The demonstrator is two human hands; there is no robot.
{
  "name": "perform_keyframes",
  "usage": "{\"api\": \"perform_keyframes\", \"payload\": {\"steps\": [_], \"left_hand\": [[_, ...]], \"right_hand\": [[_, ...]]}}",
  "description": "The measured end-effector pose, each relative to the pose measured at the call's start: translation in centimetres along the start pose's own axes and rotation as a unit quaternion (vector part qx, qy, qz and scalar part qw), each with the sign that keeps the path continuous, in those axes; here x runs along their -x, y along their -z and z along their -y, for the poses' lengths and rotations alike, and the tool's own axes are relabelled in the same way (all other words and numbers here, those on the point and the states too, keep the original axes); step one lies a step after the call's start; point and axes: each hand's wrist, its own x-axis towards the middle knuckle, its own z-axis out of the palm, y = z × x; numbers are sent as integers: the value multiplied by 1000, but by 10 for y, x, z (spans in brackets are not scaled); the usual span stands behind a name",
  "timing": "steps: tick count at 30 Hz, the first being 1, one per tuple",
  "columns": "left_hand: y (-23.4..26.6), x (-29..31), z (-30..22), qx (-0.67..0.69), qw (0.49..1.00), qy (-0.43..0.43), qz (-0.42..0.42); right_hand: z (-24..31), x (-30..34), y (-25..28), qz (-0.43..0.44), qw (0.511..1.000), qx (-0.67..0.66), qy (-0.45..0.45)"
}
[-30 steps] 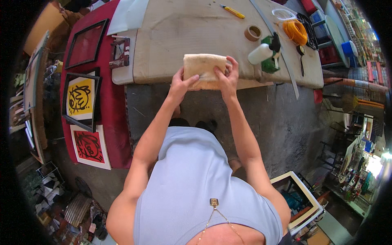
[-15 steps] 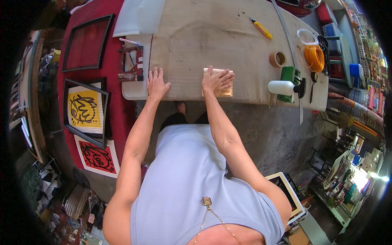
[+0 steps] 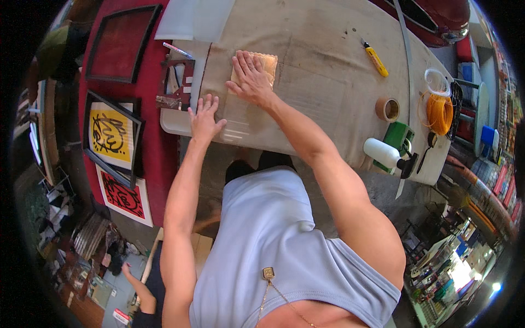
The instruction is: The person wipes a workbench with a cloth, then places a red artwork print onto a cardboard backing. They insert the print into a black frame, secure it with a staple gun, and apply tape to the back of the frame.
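- Since the earlier frame, the right hand and the folded cloth have moved from the table's near edge farther up and left in the frame; the left hand is keeping its place by the table's left corner.
- The right fingers are lying nearly straight, slightly apart, over the cloth, not curling around it; the flat palm is probably spreading the pressure evenly.
- The cloth is lying on the table, upper middle of the frame, its far and right edges showing past the hand.
- The left fingers are spreading apart and holding nothing, resting near the table edge, perhaps to steady the body's lean.
- Left of that hand, a pen is lying near the sheet at the upper left.
- At the right of the frame, a yellow knife, a tape roll, a white bottle leaning over a green box, and an orange coil are sitting well apart from the hands, perhaps to leave working room.
- At the far left, a black frame is lying around a yellow picture, overlapping a red picture.
- Lower left, another person's arm is showing.
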Motion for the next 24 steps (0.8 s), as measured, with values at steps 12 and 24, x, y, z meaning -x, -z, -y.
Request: {"api": "perform_keyframes", "payload": {"steps": [12,24], "left_hand": [[1,1,8,17,999,-29,-12],[-1,6,9,41,998,-40,7]], "right_hand": [[-133,144,83,49,987,103,-109],[27,24,2,51,997,33,46]]}}
